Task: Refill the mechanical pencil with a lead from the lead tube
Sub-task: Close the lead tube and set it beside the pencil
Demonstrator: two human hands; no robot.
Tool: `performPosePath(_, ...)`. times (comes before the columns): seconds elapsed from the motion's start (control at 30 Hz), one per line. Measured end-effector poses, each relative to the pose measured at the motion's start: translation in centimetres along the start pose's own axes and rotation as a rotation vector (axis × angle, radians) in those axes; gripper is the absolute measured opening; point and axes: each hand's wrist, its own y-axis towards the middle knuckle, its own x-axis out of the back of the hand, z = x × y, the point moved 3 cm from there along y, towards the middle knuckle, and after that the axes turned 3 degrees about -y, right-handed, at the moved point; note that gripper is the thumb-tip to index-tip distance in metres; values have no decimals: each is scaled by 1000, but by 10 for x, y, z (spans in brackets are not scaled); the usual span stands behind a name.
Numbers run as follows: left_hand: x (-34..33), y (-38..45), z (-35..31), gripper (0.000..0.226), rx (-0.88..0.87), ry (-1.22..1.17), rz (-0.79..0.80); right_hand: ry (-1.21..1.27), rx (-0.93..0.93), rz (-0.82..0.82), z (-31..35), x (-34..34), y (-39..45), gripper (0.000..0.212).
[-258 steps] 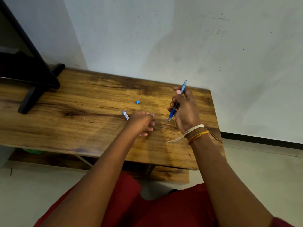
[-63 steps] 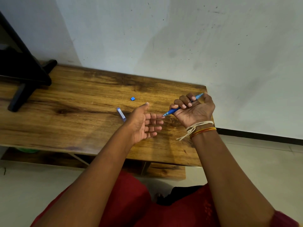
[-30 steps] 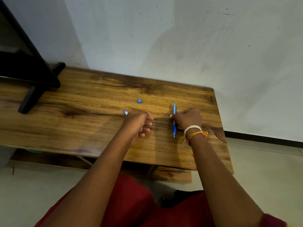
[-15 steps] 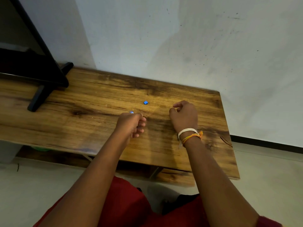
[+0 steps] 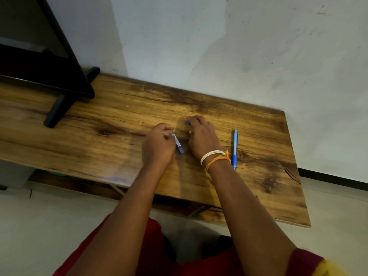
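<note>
The blue mechanical pencil [image 5: 235,148] lies on the wooden table [image 5: 268,136], tip toward me, just right of my right wrist. Nothing is holding it. My left hand [image 5: 159,146] grips the small lead tube [image 5: 177,144], which sticks out from the fingers toward the right hand. My right hand [image 5: 201,136] is curled palm down beside the tube. Its fingertips pinch a small blue cap [image 5: 188,122] that rests on the tabletop. The cap is mostly hidden by the fingers.
A black stand with a long foot [image 5: 57,108] occupies the table's far left. A white wall runs behind the table. The table's right edge is a hand's width beyond the pencil. My red-clothed lap [image 5: 159,255] is below the front edge.
My right hand laid the pencil down on the table and moved left to the small blue cap. My left hand picked up the lead tube and holds it.
</note>
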Motion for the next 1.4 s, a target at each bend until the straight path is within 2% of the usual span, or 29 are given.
performPosePath(0.07,-5,-2,-3,39,-102,173,89,-11,-5,-26,-1,-1,2,50)
performPosePath(0.17,-8,-3,-5,35,-145,281,162,65,-81,-106,-2,2,3,38)
performPosePath(0.3,-6,-3,-4,20,-150,282,140,75,-208,-154,-12,10,1,23)
performPosePath(0.47,-3,-6,-1,9,-172,319,111,101,-287,-101,-18,15,-4,20)
performPosePath(0.6,-3,-6,-1,5,-203,351,60,359,-417,-125,-23,25,-9,9)
performPosePath(0.67,0,-4,-4,4,-201,276,4,639,-474,-73,-26,27,-11,5)
performPosePath(0.77,0,-2,-6,4,-120,-10,10,1111,-521,26,-24,31,-16,11)
performPosePath(0.87,-4,-3,-11,5,8,-294,94,1349,-495,54,-25,39,-20,8)
performPosePath(0.93,-8,-5,-14,6,62,-378,129,1458,-492,65,-27,44,-22,8)
performPosePath(1.07,-14,-9,-19,9,120,-514,191,1529,-502,68,-32,48,-24,10)
performPosePath(1.4,-14,-11,-22,10,115,-589,210,1470,-440,68,-40,52,-25,14)
